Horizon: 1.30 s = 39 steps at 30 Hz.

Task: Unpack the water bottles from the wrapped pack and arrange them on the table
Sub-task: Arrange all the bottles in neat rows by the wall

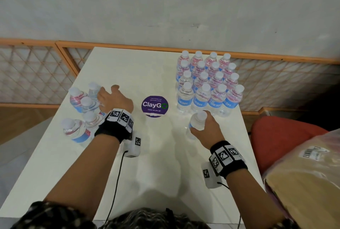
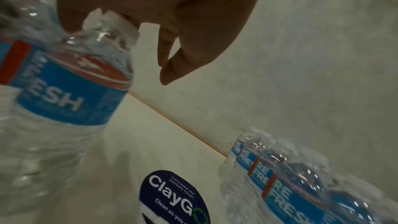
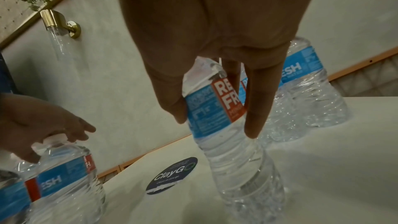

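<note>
Here the right hand (image 1: 206,127) grips a bottle (image 1: 196,124) by its neck beside the arranged block (image 1: 207,83) at the table's (image 1: 156,173) far right corner; the left hand (image 1: 114,100) clasps a cap near the left edge. A careless set-down might topple neighbours.

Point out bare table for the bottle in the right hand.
Free: near table half, between round purple ClayGo sticker and person; far-left corner. Crowded: the four-by-four block of clear plastic water bottles on the right, loose cluster at left hand.
</note>
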Available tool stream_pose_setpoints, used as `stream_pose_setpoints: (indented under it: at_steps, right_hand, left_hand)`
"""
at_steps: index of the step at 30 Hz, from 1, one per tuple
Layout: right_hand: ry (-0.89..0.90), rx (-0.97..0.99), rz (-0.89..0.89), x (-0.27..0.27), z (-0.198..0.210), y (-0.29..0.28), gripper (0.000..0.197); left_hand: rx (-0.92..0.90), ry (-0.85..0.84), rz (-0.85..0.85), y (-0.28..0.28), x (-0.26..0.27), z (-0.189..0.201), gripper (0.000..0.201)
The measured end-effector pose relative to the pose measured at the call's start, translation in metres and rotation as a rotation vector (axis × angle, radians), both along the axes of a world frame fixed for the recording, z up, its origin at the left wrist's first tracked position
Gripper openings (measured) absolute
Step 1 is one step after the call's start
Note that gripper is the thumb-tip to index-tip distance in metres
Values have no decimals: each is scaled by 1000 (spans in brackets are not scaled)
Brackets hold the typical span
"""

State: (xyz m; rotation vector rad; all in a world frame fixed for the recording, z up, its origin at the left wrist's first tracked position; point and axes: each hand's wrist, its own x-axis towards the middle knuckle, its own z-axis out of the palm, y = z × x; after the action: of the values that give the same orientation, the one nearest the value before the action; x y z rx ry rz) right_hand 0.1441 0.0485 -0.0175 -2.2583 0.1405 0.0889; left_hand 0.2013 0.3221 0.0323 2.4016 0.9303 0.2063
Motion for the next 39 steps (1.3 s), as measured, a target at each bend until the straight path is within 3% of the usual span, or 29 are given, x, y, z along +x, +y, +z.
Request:
stream_pose_setpoints:
  at_steps: [2, 5, 11, 17, 20, 24, 28, 30, 34, 39]
  right_hand:
    - [-4, 7, -1, 0, 0, 0, 52]
    - [-7, 10, -5, -1, 0, 0, 52]
    - [5, 36, -25, -1, 1, 2, 50]
    - [13, -30, -28, 4, 1, -7, 46]
    - [6, -19, -95, 0, 2, -20, 55]
    - [-7, 59, -248, -11, 7, -48, 66]
    - [-83, 129, -356, -16, 3, -76, 67]
    - [-113, 157, -375, -18, -7, -87, 72]
    - [6, 217, -389, -27, -26, -91, 85]
    - [15, 254, -446, -26, -39, -85, 72]
  left_hand:
    - [1, 76, -69, 12, 1, -1, 49]
    - [19, 48, -243, 21, 3, 0, 38]
    - [-132, 23, -571, -30, -6, 11, 22]
    - [-196, 32, -914, -107, -6, 17, 25]
    - [-267, 19, -1032, -131, -9, 17, 34]
    - [-343, -12, -1038, -141, -13, 1, 57]
    - [-307, 214, -1081, -140, -14, -25, 87]
    - [-231, 285, -1094, -145, -12, -35, 84]
    - [-193, 277, -1070, -163, -1, -41, 71]
    - [-267, 270, -1088, -194, 3, -49, 73]
